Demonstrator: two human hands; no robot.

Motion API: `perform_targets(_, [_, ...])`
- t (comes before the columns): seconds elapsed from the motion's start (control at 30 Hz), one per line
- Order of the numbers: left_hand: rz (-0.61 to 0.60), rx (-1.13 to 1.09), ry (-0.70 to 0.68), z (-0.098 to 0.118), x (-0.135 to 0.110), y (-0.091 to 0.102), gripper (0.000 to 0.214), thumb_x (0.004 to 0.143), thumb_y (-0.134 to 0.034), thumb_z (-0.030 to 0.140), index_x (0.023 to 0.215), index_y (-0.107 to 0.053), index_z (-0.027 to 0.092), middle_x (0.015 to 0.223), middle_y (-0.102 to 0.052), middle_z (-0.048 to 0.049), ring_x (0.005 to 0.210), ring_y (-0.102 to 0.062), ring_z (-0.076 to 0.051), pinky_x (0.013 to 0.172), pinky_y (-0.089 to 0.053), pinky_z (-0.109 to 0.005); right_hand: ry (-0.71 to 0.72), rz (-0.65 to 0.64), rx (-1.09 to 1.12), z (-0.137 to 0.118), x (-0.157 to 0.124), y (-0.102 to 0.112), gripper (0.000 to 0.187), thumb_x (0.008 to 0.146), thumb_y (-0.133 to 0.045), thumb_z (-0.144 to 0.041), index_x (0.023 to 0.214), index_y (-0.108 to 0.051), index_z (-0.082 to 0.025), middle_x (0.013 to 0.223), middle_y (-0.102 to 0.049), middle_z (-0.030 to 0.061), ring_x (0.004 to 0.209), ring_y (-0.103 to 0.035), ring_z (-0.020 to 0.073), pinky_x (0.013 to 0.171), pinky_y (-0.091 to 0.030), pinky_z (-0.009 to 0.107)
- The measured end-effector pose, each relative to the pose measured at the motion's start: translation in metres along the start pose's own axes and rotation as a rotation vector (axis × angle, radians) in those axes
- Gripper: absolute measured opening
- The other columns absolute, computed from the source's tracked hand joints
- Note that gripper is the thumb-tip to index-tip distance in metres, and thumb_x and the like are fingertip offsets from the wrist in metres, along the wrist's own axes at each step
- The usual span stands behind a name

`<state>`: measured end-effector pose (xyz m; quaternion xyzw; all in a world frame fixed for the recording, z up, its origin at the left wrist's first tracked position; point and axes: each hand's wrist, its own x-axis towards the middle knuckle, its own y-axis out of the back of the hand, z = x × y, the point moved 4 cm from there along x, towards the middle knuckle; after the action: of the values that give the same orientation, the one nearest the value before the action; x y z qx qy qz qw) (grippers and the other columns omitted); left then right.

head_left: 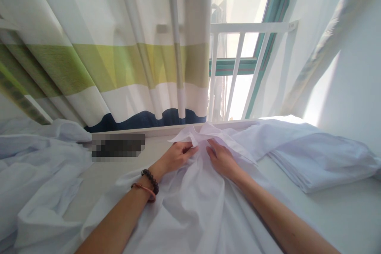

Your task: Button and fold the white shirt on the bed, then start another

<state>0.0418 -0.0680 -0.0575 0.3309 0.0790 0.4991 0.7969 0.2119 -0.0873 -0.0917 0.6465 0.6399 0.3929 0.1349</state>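
Note:
A white garment lies spread and rumpled on the pale table in front of me. My left hand pinches the cloth near its far end, beside what looks like a collar, fingers closed on the fabric. My right hand rests on the same cloth just to the right, fingers curled onto a fold. A dark bead bracelet and a red cord circle my left wrist.
A stack of folded white cloth lies at the right. Loose white fabric is heaped at the left. A striped curtain hangs behind the table, next to a window with white bars. A blurred dark patch sits near the table's far edge.

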Motion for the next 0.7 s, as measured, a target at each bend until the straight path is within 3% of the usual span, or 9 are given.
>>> perform_targets(0.13, [0.023, -0.057, -0.016, -0.018, 0.006, -0.016, 0.038, 0.089, -0.047, 0.044, 0.094, -0.07, 0.014, 0.081, -0.067, -0.0039, 0.081, -0.059, -0.021, 0.077, -0.045, -0.028, 0.038, -0.005, 0.107, 0.001, 0.0, 0.001, 0.03, 0.091, -0.041, -0.025, 0.106, -0.066, -0.02, 0.112, -0.068, 0.008, 0.107, -0.06, 0.0241, 0.097, -0.042, 0.038])
perform_targets(0.27, [0.065, -0.256, 0.037, -0.031, 0.01, -0.015, 0.041, 0.085, -0.054, 0.042, 0.117, -0.063, 0.017, 0.098, -0.07, -0.0057, 0.091, -0.063, -0.022, 0.087, -0.046, -0.031, 0.017, 0.033, 0.198, 0.004, -0.002, 0.001, 0.031, 0.09, -0.043, -0.03, 0.111, -0.065, -0.022, 0.116, -0.067, 0.0064, 0.111, -0.059, 0.0232, 0.1, -0.041, 0.039])
perform_targets(0.37, [0.052, -0.4, 0.046, -0.029, 0.008, -0.014, 0.045, 0.083, -0.059, 0.04, 0.122, -0.06, 0.018, 0.103, -0.069, -0.0055, 0.091, -0.064, -0.02, 0.087, -0.047, -0.029, -0.014, 0.049, 0.265, 0.006, -0.004, 0.001, 0.033, 0.09, -0.045, -0.037, 0.111, -0.065, -0.02, 0.116, -0.067, 0.0078, 0.109, -0.059, 0.0239, 0.099, -0.041, 0.039])
perform_targets(0.53, [0.135, -0.668, 0.131, -0.026, 0.005, -0.012, 0.043, 0.078, -0.066, 0.035, 0.117, -0.06, 0.017, 0.09, -0.07, -0.0032, 0.074, -0.065, -0.015, 0.073, -0.05, -0.025, -0.077, 0.048, 0.374, 0.006, -0.005, 0.008, 0.049, 0.093, -0.034, -0.055, 0.11, -0.064, -0.021, 0.119, -0.065, 0.009, 0.116, -0.055, 0.0253, 0.103, -0.037, 0.041])
perform_targets(0.7, [0.258, -0.968, 0.219, -0.029, 0.004, -0.007, 0.028, 0.071, -0.071, 0.03, 0.094, -0.065, 0.015, 0.071, -0.066, 0.0009, 0.059, -0.06, -0.01, 0.06, -0.049, -0.02, -0.259, -0.035, 0.878, 0.013, 0.0, 0.01, 0.067, 0.091, -0.016, -0.063, 0.121, -0.057, -0.019, 0.106, -0.07, 0.0106, 0.098, -0.065, 0.026, 0.08, -0.052, 0.038])
